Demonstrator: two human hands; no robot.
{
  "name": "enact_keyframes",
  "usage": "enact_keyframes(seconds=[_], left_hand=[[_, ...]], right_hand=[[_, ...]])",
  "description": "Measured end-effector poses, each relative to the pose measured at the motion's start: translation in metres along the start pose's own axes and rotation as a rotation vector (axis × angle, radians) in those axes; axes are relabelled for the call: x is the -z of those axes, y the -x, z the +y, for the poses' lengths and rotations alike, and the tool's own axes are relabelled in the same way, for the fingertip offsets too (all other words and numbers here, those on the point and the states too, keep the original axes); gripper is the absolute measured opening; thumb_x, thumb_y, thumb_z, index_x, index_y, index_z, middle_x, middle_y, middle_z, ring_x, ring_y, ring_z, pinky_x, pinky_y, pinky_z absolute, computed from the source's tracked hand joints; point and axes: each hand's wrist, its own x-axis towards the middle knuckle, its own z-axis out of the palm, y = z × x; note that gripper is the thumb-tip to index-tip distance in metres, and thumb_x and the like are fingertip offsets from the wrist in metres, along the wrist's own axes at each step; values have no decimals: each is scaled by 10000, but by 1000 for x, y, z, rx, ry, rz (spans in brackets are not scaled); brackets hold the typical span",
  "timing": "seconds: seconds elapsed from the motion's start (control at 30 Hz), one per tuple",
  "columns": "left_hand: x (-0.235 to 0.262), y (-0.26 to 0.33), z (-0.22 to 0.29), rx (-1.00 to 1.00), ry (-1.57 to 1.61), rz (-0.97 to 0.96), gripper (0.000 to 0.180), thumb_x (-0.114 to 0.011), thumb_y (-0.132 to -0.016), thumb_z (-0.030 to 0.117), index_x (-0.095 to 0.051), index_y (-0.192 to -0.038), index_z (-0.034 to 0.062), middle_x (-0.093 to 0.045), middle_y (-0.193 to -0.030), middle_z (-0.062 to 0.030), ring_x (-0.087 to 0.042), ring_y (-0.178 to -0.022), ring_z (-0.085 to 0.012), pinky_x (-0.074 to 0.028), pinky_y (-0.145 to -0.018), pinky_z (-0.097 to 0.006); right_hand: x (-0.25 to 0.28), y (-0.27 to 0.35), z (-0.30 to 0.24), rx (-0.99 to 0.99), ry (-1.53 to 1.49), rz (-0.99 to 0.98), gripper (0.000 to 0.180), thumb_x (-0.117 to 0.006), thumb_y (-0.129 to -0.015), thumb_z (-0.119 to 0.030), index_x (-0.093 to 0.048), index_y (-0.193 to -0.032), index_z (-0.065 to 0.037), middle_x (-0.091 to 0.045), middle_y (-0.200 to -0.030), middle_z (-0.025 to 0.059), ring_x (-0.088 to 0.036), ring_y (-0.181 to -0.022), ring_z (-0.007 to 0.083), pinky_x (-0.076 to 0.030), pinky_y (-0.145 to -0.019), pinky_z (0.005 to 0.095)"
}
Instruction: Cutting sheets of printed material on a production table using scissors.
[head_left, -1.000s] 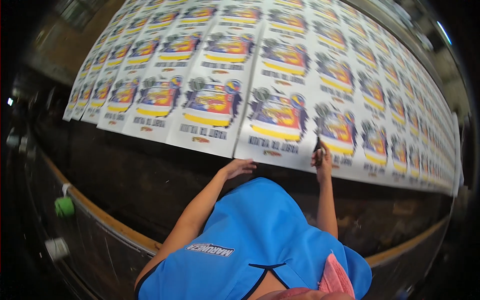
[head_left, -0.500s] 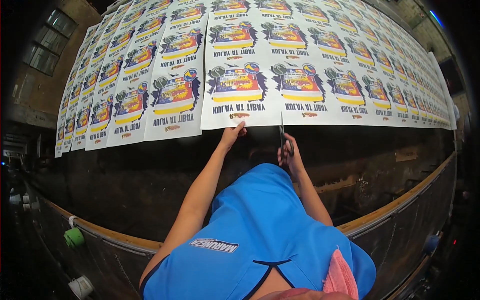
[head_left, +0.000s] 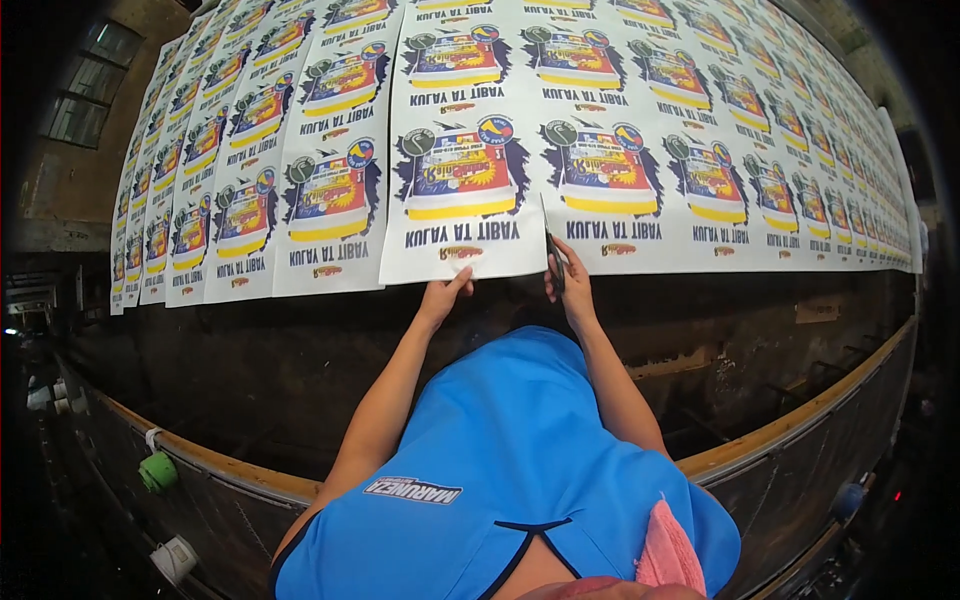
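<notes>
My left hand [head_left: 446,296] pinches the lower edge of one printed column [head_left: 465,175] of the big white sheet, thumb on top, fingers curled beneath. My right hand [head_left: 572,287] is closed around a pair of dark-handled scissors [head_left: 555,262]; I can't tell how wide the blades are spread. They sit at the sheet's near edge, in a slit along the right side of that column.

As I judge it, this cut is only just begun: the slit stands open beside the lowest print, and I see no split between the columns above it. To my left, several strips [head_left: 330,185] lie overlapping with stepped lower ends, so they look already separated. To my right, the uncut columns [head_left: 700,190] run on in one piece, so most of that side seems left.

Half a second ago the scissors only reached the edge, with no slit showing. Now there is one, and the pinched column hangs slightly below its right-hand neighbour.
</notes>
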Motion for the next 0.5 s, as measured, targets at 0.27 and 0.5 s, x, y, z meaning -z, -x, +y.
enact_keyframes(seconds=[0.27,0.5], left_hand=[[2,0,21,176,7,54,184,-644,-970,233,-625,-1045,66,-625,-782,-3,-579,-713,-83,-439,-645,-220],[-2,8,53,332,53,147,204,-646,-966,186,-618,-1095,30,-630,-836,-16,-593,-743,-106,-462,-733,-247]], right_hand=[[4,-172,-11,126,19,-43,487,-590,-1003,-278,-457,-1440,-109,-552,-694,-30,-483,-514,52,-355,-446,220],[-9,-303,-63,88,-1,-66,484,-599,-998,-296,-466,-1434,-132,-563,-689,-29,-500,-519,55,-368,-449,211]])
